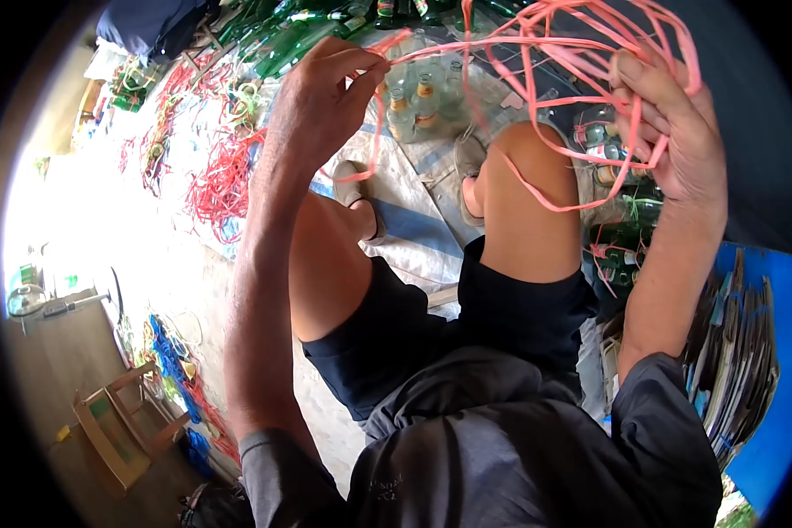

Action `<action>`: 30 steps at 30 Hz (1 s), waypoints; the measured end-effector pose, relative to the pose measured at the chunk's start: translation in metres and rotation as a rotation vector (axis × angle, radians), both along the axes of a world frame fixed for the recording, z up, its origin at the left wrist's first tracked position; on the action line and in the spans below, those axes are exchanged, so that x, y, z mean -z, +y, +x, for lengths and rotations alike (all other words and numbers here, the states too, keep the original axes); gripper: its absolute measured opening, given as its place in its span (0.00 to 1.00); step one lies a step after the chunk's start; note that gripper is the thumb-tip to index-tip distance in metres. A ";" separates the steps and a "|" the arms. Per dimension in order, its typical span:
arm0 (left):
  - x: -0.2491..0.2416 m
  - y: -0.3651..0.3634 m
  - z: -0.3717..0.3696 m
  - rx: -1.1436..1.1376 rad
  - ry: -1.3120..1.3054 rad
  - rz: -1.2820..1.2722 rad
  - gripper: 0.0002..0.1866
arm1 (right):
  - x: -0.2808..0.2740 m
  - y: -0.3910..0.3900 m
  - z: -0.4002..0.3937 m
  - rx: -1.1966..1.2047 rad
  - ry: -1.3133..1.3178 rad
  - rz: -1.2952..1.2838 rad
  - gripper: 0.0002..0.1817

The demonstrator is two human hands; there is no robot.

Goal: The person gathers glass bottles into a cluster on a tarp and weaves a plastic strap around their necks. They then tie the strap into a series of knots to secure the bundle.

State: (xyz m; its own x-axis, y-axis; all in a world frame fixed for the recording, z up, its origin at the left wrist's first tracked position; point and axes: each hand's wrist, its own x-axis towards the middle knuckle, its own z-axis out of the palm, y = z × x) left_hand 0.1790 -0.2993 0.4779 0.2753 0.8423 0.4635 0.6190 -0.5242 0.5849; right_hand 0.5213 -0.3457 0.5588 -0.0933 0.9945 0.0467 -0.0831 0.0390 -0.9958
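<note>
Loosely looped pink ribbon; clear glass bottles.

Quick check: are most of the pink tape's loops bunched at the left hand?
No, the left hand pinches a strand of the pink tape, while most loops bunch at the right hand.

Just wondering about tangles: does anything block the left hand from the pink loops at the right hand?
Nothing visible does. The left hand pinches pink strap, which runs across open space toward the loops at the right hand. The clear glass bottles appear lower down, behind the strap.
</note>
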 end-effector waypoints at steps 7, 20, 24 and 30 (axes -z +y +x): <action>-0.015 -0.018 0.025 -0.054 -0.034 0.073 0.07 | -0.012 -0.029 0.056 0.262 -0.692 0.277 0.16; 0.001 -0.027 0.061 -0.090 -0.057 0.326 0.08 | 0.155 -0.067 0.103 0.334 -0.567 -0.320 0.17; 0.010 -0.037 0.081 -0.085 -0.092 0.353 0.11 | 0.244 -0.095 0.110 0.259 -0.462 -0.495 0.21; 0.020 -0.053 0.107 -0.054 -0.165 0.282 0.16 | 0.346 -0.143 0.149 0.202 -1.137 -0.286 0.36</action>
